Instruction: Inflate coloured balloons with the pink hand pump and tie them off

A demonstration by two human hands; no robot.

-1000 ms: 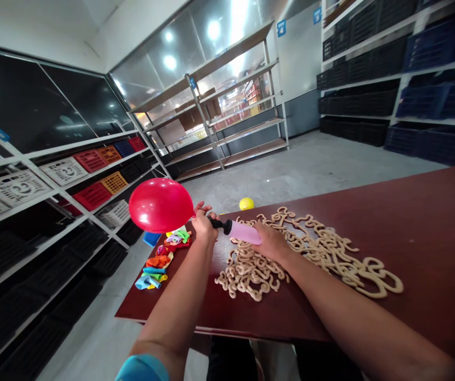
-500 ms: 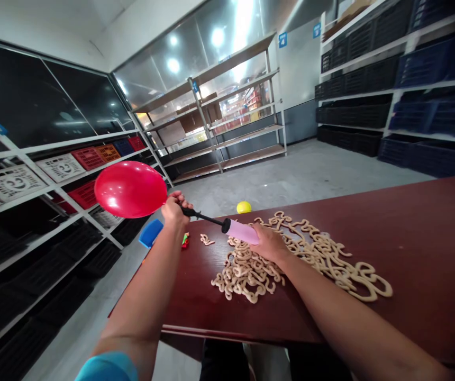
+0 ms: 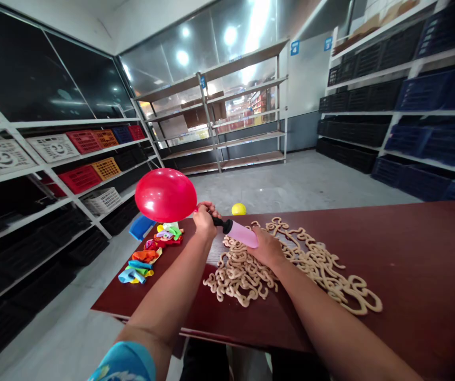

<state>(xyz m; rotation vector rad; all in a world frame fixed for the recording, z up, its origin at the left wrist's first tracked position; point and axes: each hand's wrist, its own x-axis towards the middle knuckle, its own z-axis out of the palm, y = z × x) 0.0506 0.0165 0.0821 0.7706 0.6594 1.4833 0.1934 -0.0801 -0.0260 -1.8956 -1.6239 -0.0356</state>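
Observation:
An inflated red balloon (image 3: 166,195) hangs off the left side of my left hand (image 3: 207,219). The fingers of that hand are closed where the balloon's neck meets the black nozzle end of the pump. My right hand (image 3: 266,246) is wrapped round the pink barrel of the hand pump (image 3: 243,235). The pump slants down to the right, with its black shaft now mostly hidden between the barrel and my left hand. Below and behind the pump, a heap of beige curly pieces (image 3: 239,275) lies on the dark red table (image 3: 418,264).
Limp coloured balloons (image 3: 145,256) lie at the table's left end. A yellow ball-like object (image 3: 238,209) shows past the far edge, near a blue object (image 3: 142,227) at left. Shelves with crates (image 3: 84,142) stand left and right; a rack (image 3: 247,140) stands behind.
My left hand and the red balloon have moved right, closer to my right hand, and less of the black shaft shows. The view has shifted, bringing the limp balloons into sight.

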